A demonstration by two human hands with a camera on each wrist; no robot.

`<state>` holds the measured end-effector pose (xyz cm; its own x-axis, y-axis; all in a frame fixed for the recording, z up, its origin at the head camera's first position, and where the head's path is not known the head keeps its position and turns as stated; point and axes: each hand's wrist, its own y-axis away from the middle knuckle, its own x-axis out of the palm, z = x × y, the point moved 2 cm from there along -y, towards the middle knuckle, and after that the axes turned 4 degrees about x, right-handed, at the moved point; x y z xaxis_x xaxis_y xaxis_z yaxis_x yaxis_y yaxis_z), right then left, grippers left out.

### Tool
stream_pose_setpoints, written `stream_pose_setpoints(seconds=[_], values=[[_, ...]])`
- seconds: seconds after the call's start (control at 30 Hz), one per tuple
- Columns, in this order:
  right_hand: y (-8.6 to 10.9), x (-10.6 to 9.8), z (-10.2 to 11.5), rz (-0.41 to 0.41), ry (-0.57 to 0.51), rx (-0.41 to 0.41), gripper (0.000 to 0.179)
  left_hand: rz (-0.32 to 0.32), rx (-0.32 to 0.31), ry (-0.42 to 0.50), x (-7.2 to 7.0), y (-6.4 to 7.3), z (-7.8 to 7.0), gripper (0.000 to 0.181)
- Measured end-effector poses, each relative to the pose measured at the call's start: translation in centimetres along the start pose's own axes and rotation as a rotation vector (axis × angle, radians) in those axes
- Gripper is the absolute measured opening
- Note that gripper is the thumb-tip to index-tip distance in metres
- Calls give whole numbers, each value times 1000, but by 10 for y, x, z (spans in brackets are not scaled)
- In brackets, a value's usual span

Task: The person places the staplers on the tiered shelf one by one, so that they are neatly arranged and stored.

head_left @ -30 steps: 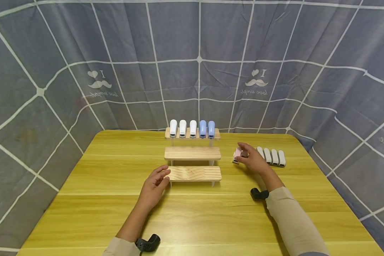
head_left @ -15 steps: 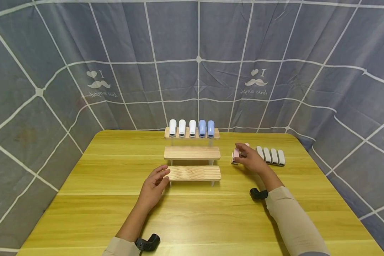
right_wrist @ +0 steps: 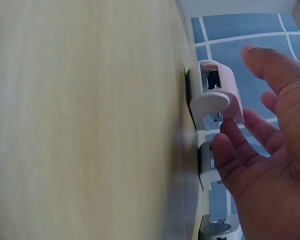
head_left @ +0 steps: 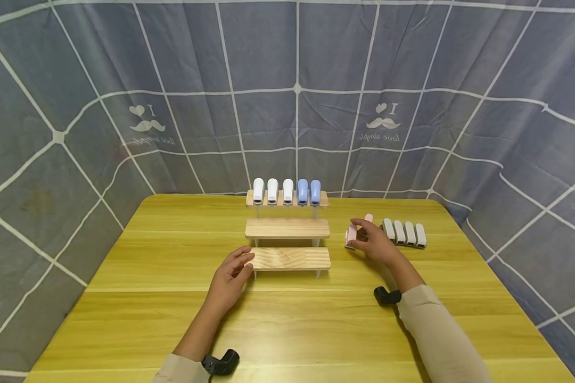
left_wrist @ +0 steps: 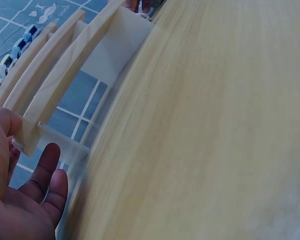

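In the head view my right hand (head_left: 376,242) holds a pink mini stapler (head_left: 352,233) low at the table, right of a tiered wooden shelf stand. Its fingertips meet the pink side of the stapler (right_wrist: 230,85) in the right wrist view, with the thumb tip just off it. A second pink stapler (head_left: 368,218) shows partly behind that hand. My left hand (head_left: 229,274) rests at the left end of the bottom shelf (head_left: 289,259); one digit touches its corner in the left wrist view, the others hanging loose below.
Three white staplers (head_left: 272,191) and two blue staplers (head_left: 302,191) stand on the top shelf (head_left: 323,200). The middle shelf (head_left: 287,229) is bare wood. Several white-grey staplers (head_left: 410,234) line up right of my right hand. A grey curtain (head_left: 335,122) surrounds the table (head_left: 287,330).
My right hand has shifted slightly left and nearer with the pink stapler, and more of the second pink stapler shows behind it. The left hand stays at the shelf end.
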<state>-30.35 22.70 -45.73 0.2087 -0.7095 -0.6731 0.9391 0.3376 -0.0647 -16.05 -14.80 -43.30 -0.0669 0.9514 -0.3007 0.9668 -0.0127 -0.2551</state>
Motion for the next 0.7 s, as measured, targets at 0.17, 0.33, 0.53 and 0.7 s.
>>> stream_pose_setpoints(seconds=[0.17,0.33,0.53,0.7], values=[[2,2,-3,-18,26,-15,68,-2,7,-6,0,0,1,28],[2,4,-2,-34,8,-31,66,-1,11,-10,0,0,2,28],[4,7,-3,-35,-33,-20,68,-6,11,-5,3,-5,26,29],[7,10,-8,-27,-60,14,73,-6,38,6,4,-9,46,29]])
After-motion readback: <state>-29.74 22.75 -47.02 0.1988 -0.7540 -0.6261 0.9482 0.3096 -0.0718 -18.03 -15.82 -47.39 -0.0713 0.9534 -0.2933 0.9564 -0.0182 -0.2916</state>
